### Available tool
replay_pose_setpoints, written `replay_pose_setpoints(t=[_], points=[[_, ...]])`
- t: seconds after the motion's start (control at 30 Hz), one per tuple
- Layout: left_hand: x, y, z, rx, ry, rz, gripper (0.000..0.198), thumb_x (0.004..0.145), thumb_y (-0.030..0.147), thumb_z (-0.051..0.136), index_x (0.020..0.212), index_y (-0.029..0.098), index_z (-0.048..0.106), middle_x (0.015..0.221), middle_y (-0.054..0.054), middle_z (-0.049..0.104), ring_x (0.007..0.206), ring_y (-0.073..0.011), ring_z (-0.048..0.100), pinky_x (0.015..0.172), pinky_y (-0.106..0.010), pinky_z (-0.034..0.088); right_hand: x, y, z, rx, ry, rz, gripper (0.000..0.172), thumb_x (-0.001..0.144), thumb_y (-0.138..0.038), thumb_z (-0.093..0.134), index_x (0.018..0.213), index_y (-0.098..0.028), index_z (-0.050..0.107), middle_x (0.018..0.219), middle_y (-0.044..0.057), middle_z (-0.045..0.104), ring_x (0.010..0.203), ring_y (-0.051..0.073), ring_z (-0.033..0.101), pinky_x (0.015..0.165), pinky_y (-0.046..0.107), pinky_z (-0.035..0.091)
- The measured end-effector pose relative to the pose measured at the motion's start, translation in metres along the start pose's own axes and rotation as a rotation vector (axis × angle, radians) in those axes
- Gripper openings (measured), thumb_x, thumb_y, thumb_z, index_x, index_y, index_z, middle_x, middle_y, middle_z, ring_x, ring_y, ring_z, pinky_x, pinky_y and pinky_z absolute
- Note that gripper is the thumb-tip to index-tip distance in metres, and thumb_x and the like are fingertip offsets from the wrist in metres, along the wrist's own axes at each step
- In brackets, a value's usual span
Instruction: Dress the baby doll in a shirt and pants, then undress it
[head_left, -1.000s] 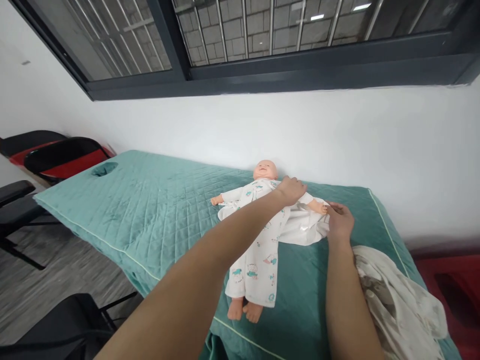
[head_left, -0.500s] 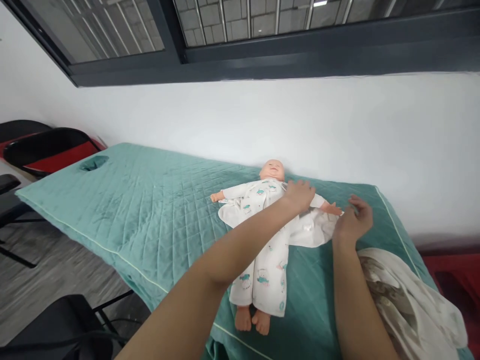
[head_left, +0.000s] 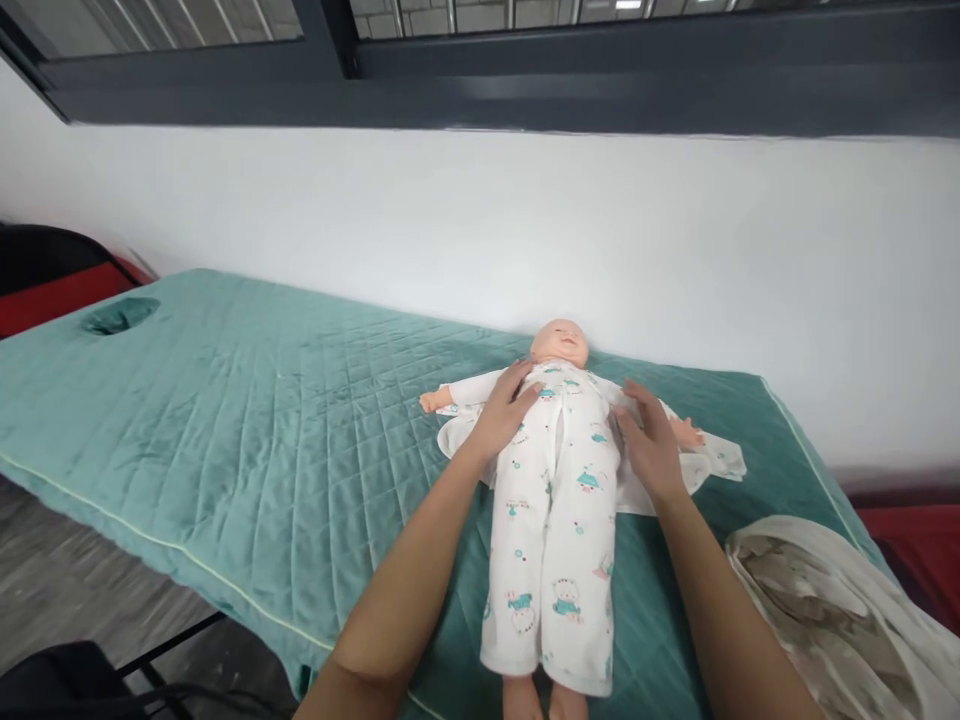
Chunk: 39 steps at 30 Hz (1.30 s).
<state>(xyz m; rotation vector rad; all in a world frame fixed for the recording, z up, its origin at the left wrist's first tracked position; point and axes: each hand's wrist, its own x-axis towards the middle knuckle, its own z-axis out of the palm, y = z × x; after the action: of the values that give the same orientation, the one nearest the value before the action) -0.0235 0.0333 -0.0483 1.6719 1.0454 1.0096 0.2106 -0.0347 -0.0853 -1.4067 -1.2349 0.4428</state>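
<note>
A baby doll (head_left: 561,342) lies on its back on the green quilted cover, head toward the wall, arms spread. It wears white printed pants (head_left: 551,510) pulled up high over its chest. A white garment (head_left: 720,458) is spread under its arms and sides. My left hand (head_left: 507,408) rests at the waistband on the left of the image, thumb and fingers apart. On the other side, my right hand (head_left: 649,436) touches the edge of the pants near the doll's arm, its fingers also apart. Neither hand visibly grips the cloth.
The green padded bed (head_left: 247,400) runs along the white wall below a dark window frame. A crumpled white and beige cloth (head_left: 832,610) lies at the lower right. Black and red chairs (head_left: 56,275) stand at the left, and something red is beyond the bed's right end.
My left hand has moved from the doll's right-side shoulder to the left of its waistband. My right hand has come in from beyond the doll's hand to its side. The view has shifted.
</note>
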Motion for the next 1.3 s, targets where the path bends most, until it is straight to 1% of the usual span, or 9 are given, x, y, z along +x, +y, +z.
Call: replay_pose_setpoints(t=[0.07,0.13,0.33,0.47,0.6,0.8,0.97,1.13,1.3], points=[[0.003,0.002,0.0,0.003,-0.036,-0.034,0.054,0.093,0.046,0.057,0.142,0.027,0.051,0.163,-0.003,0.035,0.155,-0.0213,0.022,0.128,-0.04,0.018,-0.003,-0.006,0.001,-0.015,-0.028,0.005,0.039,0.09,-0.048,0.06,0.124,-0.028,0.059,0.148,0.007,0.052,0.142,0.025,0.042,0.121,0.053,0.031],[0.006,0.003,-0.002,0.005,-0.065,-0.052,0.057,0.09,0.048,0.06,0.143,0.028,0.05,0.165,-0.002,0.03,0.156,-0.0216,0.018,0.129,-0.04,0.016,-0.007,-0.014,0.004,-0.018,-0.072,0.0,0.04,0.091,-0.048,0.061,0.126,-0.029,0.059,0.151,0.006,0.05,0.144,0.025,0.041,0.122,0.053,0.03],[0.006,0.003,-0.007,-0.054,-0.102,-0.04,0.052,0.085,0.047,0.067,0.133,0.028,0.058,0.164,-0.003,0.033,0.155,-0.023,0.02,0.127,-0.039,0.019,-0.022,-0.039,0.016,0.067,-0.199,-0.064,0.04,0.095,-0.046,0.058,0.133,-0.033,0.056,0.156,0.002,0.044,0.148,0.023,0.035,0.125,0.049,0.026],[0.005,0.005,-0.007,-0.089,-0.098,-0.031,0.05,0.083,0.047,0.07,0.128,0.029,0.061,0.163,-0.003,0.034,0.154,-0.0242,0.025,0.125,-0.038,0.022,-0.025,-0.044,0.017,0.066,-0.324,-0.051,0.055,0.092,-0.047,0.062,0.144,-0.038,0.048,0.163,-0.002,0.033,0.153,0.024,0.026,0.127,0.047,0.024],[0.005,0.004,-0.006,-0.096,-0.088,-0.014,0.046,0.082,0.044,0.071,0.124,0.027,0.062,0.16,-0.004,0.038,0.151,-0.0248,0.03,0.123,-0.037,0.025,-0.023,-0.045,0.015,0.026,-0.396,-0.023,0.064,0.091,-0.05,0.064,0.15,-0.04,0.041,0.165,-0.005,0.027,0.154,0.025,0.021,0.128,0.047,0.019],[0.007,0.001,-0.003,-0.102,-0.076,0.029,0.035,0.082,0.041,0.07,0.113,0.026,0.065,0.155,-0.005,0.044,0.149,-0.0248,0.034,0.121,-0.038,0.026,-0.023,-0.046,0.015,0.013,-0.404,-0.004,0.067,0.092,-0.051,0.062,0.153,-0.039,0.037,0.165,-0.004,0.027,0.154,0.023,0.021,0.128,0.044,0.018],[0.006,0.003,-0.003,-0.051,-0.089,0.099,0.021,0.083,0.038,0.069,0.099,0.024,0.068,0.149,-0.004,0.052,0.146,-0.0252,0.038,0.121,-0.039,0.028,-0.02,-0.034,0.018,0.019,-0.355,-0.022,0.075,0.094,-0.054,0.058,0.158,-0.037,0.024,0.167,-0.003,0.021,0.154,0.022,0.02,0.129,0.044,0.017],[0.002,0.008,-0.003,0.033,-0.116,0.138,0.015,0.085,0.034,0.066,0.097,0.024,0.068,0.151,-0.004,0.051,0.144,-0.027,0.041,0.123,-0.046,0.024,-0.012,-0.029,0.015,-0.025,-0.323,0.094,0.064,0.096,-0.059,0.05,0.154,-0.037,0.035,0.164,-0.002,0.029,0.153,0.021,0.024,0.128,0.044,0.017],[-0.006,0.011,-0.004,0.055,-0.13,0.161,0.011,0.085,0.031,0.066,0.094,0.025,0.067,0.149,-0.004,0.052,0.144,-0.0252,0.042,0.126,-0.048,0.015,-0.007,-0.027,0.015,-0.026,-0.309,0.061,0.065,0.096,-0.062,0.048,0.154,-0.034,0.036,0.163,0.001,0.033,0.152,0.021,0.027,0.128,0.043,0.018]])
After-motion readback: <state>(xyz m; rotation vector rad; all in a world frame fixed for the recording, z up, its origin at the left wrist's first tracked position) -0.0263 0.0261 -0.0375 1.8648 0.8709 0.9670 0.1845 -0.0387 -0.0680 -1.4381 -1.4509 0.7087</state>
